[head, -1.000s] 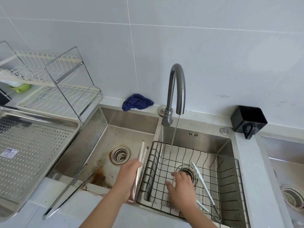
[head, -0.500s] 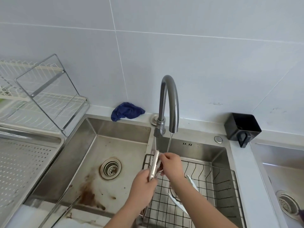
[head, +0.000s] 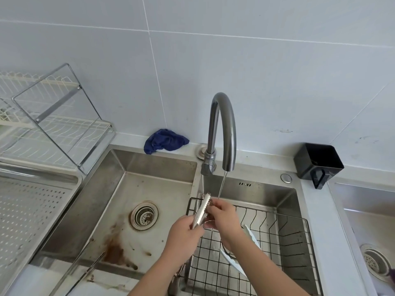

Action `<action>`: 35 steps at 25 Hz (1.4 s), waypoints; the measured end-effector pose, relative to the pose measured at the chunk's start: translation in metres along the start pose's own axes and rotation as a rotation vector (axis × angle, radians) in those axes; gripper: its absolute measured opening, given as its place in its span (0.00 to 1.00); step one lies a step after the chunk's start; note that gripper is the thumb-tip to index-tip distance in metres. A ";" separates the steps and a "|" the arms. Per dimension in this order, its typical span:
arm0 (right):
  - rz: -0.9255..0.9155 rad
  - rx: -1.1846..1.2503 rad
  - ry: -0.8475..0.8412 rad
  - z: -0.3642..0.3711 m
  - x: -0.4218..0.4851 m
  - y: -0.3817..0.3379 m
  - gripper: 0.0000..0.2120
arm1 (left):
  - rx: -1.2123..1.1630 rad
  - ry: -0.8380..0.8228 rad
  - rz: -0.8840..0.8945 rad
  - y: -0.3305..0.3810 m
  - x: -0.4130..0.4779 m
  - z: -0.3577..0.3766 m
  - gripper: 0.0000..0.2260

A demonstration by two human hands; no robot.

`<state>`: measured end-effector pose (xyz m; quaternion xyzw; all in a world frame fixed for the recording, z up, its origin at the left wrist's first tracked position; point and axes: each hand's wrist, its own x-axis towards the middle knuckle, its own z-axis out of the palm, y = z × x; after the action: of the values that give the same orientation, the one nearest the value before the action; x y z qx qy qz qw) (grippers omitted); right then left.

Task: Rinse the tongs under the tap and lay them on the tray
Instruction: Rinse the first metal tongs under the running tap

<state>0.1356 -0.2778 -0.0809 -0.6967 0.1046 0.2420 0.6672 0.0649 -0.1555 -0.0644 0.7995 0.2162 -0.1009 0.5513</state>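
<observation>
Tongs [head: 202, 210] at the tap [head: 222, 124]
Left hand [head: 186, 231] grips, right hand [head: 222, 214] seemingly pinches the tip (wet metal might slip).

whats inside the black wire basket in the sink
A pair of white tongs lies in the basket, its middle covered by the right arm. The basket floor under the right hand and arm is hidden, so anything else there cannot be told.

Tongs [head: 202, 210] shiny serrated metal; tap [head: 223, 129] brushed steel; cloth [head: 165, 141] blue fabric; tray [head: 32, 210] perforated metal.
</observation>
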 end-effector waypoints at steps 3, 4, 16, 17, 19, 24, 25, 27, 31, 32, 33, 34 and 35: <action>-0.006 0.026 0.059 -0.006 0.001 0.004 0.12 | -0.053 -0.041 -0.027 0.004 -0.002 0.000 0.05; -0.010 0.042 0.077 -0.007 0.001 0.005 0.13 | -0.060 -0.049 -0.031 0.006 -0.003 0.000 0.04; -0.039 0.049 -0.051 -0.011 0.003 0.002 0.09 | -0.131 -0.027 -0.062 0.012 0.005 0.003 0.13; -0.035 0.028 -0.010 -0.011 0.005 0.002 0.10 | -0.128 -0.034 -0.060 0.013 0.005 0.004 0.14; -0.032 0.026 0.075 -0.012 0.009 0.002 0.12 | -0.114 -0.050 -0.056 0.016 0.004 0.005 0.14; -0.047 0.108 -0.164 -0.012 -0.001 0.007 0.16 | -0.146 -0.032 -0.079 0.021 0.009 0.000 0.11; -0.051 0.079 -0.150 -0.010 0.000 0.008 0.20 | -0.149 -0.041 -0.083 0.022 0.010 0.000 0.10; -0.071 0.045 -0.019 -0.008 0.005 0.009 0.13 | -0.159 -0.070 -0.089 0.024 0.010 0.001 0.09; -0.091 0.063 0.014 -0.012 0.008 0.008 0.08 | -0.177 -0.103 -0.101 0.025 0.009 0.003 0.06; -0.095 0.057 -0.028 -0.012 0.005 0.009 0.11 | -0.183 -0.103 -0.102 0.024 0.009 0.002 0.07; -0.094 0.048 -0.045 -0.013 0.004 0.010 0.13 | -0.196 -0.108 -0.103 0.024 0.009 0.002 0.07; -0.094 0.029 -0.008 -0.012 0.006 0.010 0.12 | -0.211 -0.116 -0.105 0.024 0.008 0.002 0.08; -0.091 0.037 0.048 -0.013 0.009 0.009 0.08 | -0.220 -0.124 -0.110 0.023 0.007 0.003 0.08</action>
<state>0.1413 -0.2899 -0.0934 -0.6938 0.0935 0.1926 0.6876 0.0818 -0.1638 -0.0489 0.7133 0.2349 -0.1557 0.6417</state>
